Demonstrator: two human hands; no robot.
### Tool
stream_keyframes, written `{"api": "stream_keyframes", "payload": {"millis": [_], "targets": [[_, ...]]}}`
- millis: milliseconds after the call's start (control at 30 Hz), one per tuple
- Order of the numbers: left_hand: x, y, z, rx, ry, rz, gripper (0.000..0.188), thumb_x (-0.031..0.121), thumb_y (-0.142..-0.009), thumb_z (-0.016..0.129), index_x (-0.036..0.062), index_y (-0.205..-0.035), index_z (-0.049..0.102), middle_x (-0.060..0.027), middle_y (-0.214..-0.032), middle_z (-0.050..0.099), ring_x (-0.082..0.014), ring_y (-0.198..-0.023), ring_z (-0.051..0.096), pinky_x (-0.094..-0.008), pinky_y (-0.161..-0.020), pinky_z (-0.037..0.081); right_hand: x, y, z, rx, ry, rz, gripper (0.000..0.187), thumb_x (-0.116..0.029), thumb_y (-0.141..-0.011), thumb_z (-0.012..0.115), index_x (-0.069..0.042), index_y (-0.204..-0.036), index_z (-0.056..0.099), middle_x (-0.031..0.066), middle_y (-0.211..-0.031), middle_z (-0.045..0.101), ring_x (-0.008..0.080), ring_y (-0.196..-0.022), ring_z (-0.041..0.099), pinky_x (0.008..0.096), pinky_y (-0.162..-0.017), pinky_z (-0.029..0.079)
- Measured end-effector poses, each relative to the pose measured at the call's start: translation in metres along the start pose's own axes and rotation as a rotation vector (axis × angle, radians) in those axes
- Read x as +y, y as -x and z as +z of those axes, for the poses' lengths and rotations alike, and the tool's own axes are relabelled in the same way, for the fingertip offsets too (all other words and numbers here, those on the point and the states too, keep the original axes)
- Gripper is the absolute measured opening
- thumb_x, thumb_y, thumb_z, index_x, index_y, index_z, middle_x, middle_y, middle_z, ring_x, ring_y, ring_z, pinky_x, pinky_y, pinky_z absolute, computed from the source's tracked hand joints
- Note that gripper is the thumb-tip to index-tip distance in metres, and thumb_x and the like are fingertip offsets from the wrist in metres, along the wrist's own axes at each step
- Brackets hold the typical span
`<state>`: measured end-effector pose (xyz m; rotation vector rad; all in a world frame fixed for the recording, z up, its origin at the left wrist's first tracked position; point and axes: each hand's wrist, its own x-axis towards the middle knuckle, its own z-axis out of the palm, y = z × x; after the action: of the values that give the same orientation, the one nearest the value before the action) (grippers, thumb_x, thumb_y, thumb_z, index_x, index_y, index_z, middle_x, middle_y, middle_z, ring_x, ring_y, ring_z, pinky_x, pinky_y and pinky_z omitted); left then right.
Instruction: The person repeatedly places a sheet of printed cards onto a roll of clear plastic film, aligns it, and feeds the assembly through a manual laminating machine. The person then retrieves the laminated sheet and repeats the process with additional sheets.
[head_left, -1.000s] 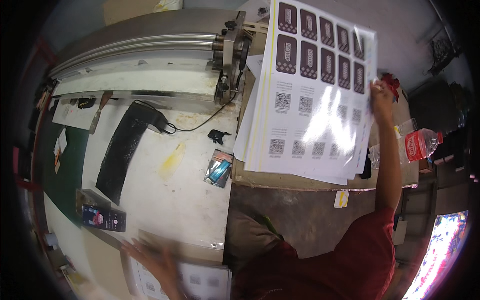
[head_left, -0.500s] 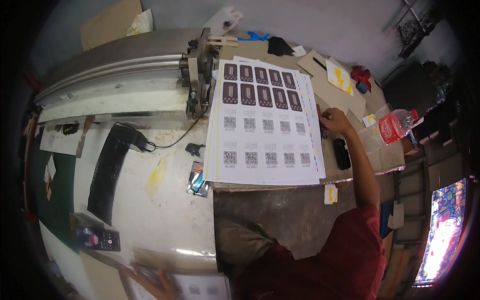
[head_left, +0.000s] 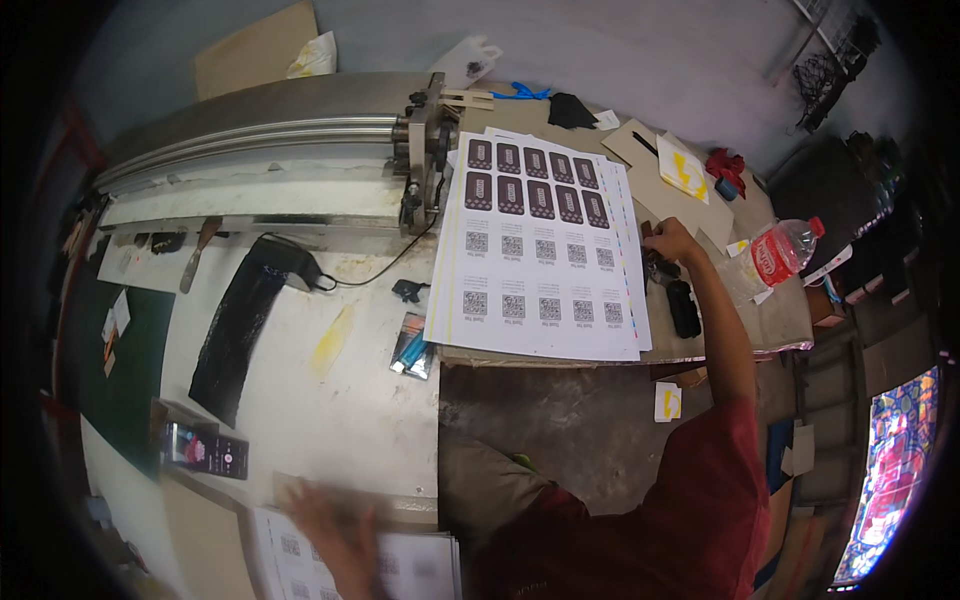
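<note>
The white printed sheet [head_left: 540, 250] carries dark maroon labels at twelve o'clock and black-and-white square codes below. The sleeve [head_left: 700, 500] is dark red; the bottle [head_left: 780, 250] has a red label.

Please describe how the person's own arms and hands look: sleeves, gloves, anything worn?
Both hands are bare, with no gloves. The right hand shows at the end of a bare forearm; a dark red short sleeve covers the upper arm. The left hand is blurred, so rings or a watch cannot be told.

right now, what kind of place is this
Probably a small print or sticker-cutting workshop: large white printed sheets of label designs lie stacked on a worn bench, beside a long metal rail cutter with a carriage, with cardboard offcuts nearby.
</note>
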<state>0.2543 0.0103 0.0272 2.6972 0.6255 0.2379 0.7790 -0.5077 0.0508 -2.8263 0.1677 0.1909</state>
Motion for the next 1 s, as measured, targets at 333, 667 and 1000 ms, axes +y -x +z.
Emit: {"api": "stream_keyframes", "payload": {"millis": [333, 667, 1000], "targets": [[0.027, 0.017, 0.034, -0.166, -0.172, 0.122, 0.077, 0.047, -0.082, 0.075, -0.0064, -0.133, 0.054, -0.0252, -0.12, 0.062, -0.0384, -0.122, 0.056, -0.0627, -0.12, 0.018, -0.027, -0.007, -0.013, 0.621, 0.221, -0.134, 0.062, -0.05, -0.077, 0.081, 0.009, -0.093, 0.068, 0.0305, -0.089, 0.071, 0.0405, -0.084, 0.073, 0.0472, -0.076, 0.058], [0.035, 0.036, 0.039, -0.166, -0.179, 0.179, 0.087, 0.053, -0.079, 0.076, -0.0095, -0.135, 0.05, -0.0305, -0.128, 0.057, -0.0446, -0.131, 0.048, -0.0633, -0.118, 0.022, -0.027, 0.027, 0.01, 0.152, 0.116, 0.065, 0.072, -0.056, -0.075, 0.083, 0.014, -0.084, 0.069, 0.0283, -0.082, 0.071, 0.0358, -0.079, 0.074, 0.0425, -0.071, 0.059], [0.032, 0.023, 0.039, -0.175, -0.192, 0.142, 0.085, 0.056, -0.087, 0.067, -0.0117, -0.135, 0.049, -0.0369, -0.139, 0.047, -0.0527, -0.14, 0.034, -0.0671, -0.116, 0.021, -0.014, 0.021, -0.036, 0.569, -0.042, -0.294, 0.023, -0.012, -0.091, 0.066, 0.003, -0.104, 0.055, 0.028, -0.097, 0.066, 0.041, -0.086, 0.068, 0.0472, -0.074, 0.052]]}}
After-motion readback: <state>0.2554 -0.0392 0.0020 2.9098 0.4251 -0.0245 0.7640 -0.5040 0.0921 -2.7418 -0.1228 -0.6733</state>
